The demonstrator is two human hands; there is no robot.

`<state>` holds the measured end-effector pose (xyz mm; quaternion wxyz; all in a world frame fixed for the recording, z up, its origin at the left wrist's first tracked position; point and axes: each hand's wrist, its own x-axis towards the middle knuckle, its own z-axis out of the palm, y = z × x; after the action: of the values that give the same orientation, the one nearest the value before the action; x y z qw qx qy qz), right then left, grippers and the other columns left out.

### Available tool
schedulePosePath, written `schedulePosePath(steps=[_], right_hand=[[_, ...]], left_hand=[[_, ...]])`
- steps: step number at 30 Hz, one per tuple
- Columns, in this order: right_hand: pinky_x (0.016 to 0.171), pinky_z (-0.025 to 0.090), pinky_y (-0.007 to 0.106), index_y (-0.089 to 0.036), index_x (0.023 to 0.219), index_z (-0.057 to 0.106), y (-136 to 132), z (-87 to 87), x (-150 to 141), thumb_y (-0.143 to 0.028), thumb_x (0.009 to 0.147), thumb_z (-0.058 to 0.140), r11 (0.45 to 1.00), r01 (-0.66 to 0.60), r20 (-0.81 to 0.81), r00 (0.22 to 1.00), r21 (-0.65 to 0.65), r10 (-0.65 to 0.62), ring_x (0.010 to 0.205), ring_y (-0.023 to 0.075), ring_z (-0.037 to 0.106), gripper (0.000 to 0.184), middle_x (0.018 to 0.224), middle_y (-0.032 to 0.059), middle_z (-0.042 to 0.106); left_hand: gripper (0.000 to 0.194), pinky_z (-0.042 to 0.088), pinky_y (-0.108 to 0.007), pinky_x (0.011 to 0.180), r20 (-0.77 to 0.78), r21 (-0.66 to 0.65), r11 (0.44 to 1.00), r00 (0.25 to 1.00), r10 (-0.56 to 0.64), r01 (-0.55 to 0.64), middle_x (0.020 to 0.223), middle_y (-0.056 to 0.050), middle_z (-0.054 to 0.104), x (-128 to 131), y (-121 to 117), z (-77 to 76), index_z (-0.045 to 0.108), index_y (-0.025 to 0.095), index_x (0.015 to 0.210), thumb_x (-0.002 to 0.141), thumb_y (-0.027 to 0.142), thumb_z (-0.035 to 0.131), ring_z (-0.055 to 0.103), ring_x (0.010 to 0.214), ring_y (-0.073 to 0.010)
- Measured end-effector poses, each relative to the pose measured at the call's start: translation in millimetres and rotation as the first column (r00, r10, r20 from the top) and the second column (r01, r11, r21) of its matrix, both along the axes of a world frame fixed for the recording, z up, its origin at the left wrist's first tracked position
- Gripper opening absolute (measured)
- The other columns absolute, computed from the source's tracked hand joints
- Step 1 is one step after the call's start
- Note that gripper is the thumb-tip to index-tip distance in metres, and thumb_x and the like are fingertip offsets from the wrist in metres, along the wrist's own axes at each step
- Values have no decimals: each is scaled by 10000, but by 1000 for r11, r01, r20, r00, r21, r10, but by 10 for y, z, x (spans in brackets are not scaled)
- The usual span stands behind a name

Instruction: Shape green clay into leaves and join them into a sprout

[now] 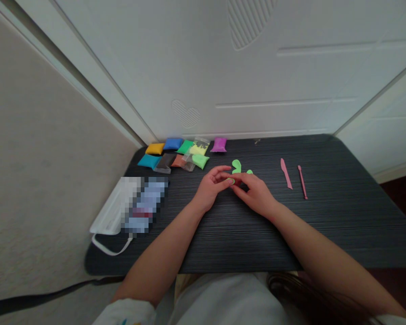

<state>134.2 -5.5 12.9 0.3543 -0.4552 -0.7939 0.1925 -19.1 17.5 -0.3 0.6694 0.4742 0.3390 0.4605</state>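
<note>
Over the middle of the table my left hand (pixel 210 186) and my right hand (pixel 257 193) meet at the fingertips. Between them is a small piece of light green modelling clay (pixel 231 181), pinched by the left thumb and fingers and also gripped by the right fingers. Most of that piece is hidden. Just beyond the fingers lies a curved, flattened light green clay shape (pixel 236 165) on the dark tabletop. Another bit of green clay (pixel 249 172) peeks out behind my right hand.
Several coloured clay packets, among them a purple one (pixel 219 145) and a teal one (pixel 149 161), lie along the back left. A pink plastic knife (pixel 286 174) and a pink stick tool (pixel 302 182) lie right. A white power bank-like object (pixel 113 207) and blurred phone (pixel 147 205) lie left.
</note>
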Motion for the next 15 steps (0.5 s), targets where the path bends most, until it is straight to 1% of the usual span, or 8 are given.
schedulePosePath(steps=[4,10,15], right_hand=[[716,411,286,-222,1041,535,-3,-9,5,-232,782,512,1000,9,-1,1000,10,-9,743,141,554,260,812,11,614],[726,416,297,-225,1022,537,0,-23,3,-232,778,516,1000,6,-10,1000,10,-6,742,146,557,245,805,13,614],[725,416,296,-225,1034,535,2,-24,4,-226,776,520,1000,11,-8,1000,10,-11,742,146,556,258,810,11,615]], left_hand=[[409,405,-306,788,7,-10,1000,1000,8,-8,825,-2,634,1,5,10,521,204,1046,655,178,638,588,777,-132],[413,402,-284,757,8,-31,999,1000,30,-30,766,17,628,-4,13,17,530,204,1029,636,172,652,576,711,-109],[423,398,-272,757,21,-35,999,999,30,-29,784,16,619,-7,14,18,527,203,1038,636,164,652,568,719,-102]])
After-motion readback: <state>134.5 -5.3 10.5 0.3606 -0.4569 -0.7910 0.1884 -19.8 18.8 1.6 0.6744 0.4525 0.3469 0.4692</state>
